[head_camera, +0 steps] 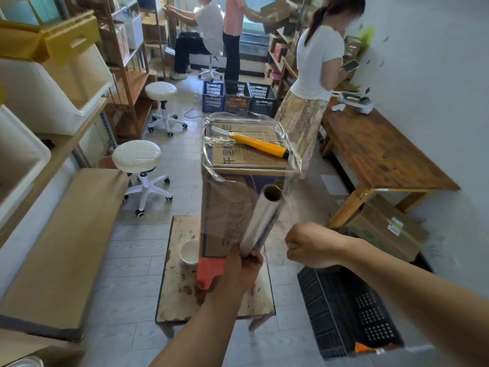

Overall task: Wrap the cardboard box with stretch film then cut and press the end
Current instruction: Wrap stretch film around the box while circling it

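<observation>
Left hand grips film roll; right hand fisted.

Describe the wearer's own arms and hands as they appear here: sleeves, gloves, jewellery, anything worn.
Both forearms are bare as far as the picture shows; no sleeve edge comes into view on either arm. The left hand and the right hand wear no gloves. No watch, bracelet or band shows at either wrist. Rings cannot be made out, since the fingers are curled and partly hidden.
</observation>
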The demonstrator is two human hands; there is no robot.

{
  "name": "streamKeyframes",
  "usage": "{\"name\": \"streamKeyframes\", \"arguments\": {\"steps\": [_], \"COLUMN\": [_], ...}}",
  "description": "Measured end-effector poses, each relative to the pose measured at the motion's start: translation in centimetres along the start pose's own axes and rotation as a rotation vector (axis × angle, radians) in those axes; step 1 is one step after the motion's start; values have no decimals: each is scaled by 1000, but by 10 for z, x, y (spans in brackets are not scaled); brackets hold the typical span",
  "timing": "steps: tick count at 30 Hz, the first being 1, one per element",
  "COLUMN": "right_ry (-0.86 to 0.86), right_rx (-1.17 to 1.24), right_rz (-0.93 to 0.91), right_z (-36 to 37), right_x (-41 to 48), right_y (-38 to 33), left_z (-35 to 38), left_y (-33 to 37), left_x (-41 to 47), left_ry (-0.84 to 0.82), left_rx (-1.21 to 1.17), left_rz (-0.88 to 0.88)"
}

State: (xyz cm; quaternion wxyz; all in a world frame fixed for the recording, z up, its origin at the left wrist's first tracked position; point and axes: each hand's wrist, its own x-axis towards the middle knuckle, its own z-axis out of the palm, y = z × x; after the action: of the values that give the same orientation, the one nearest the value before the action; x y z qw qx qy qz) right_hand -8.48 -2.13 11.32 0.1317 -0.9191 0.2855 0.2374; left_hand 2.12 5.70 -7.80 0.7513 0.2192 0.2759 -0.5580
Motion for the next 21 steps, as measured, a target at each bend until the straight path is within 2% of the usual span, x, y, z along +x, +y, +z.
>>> {"name": "streamKeyframes", "arguments": {"steps": [3, 5, 7, 10, 13, 15, 21], "right_ry": [188, 357, 413, 336, 171, 73, 54], "right_rx": [179, 257, 293, 173, 41, 103, 337], "right_rz": [6, -71, -163, -259, -218, -150, 3], "right_z": [-8, -18, -32, -57, -76, -86, -102], "right_x": [6, 11, 19, 33, 45, 51, 70], "right_y": [6, 3, -5, -26, -55, -69, -90], "left_z": [-14, -20, -22, -22, -23, -23, -23], "left_y": [3, 4, 4, 6, 8, 9, 10], "left_x": [-3, -5, -8, -7, -6, -6, -3], "left_ry": [-12, -8, 4, 31, 42, 75, 128], "left_rx": [-28, 34, 93, 122, 118, 127, 131], "left_rz": [-24, -34, -48, -62, -75, -76, -59]}}
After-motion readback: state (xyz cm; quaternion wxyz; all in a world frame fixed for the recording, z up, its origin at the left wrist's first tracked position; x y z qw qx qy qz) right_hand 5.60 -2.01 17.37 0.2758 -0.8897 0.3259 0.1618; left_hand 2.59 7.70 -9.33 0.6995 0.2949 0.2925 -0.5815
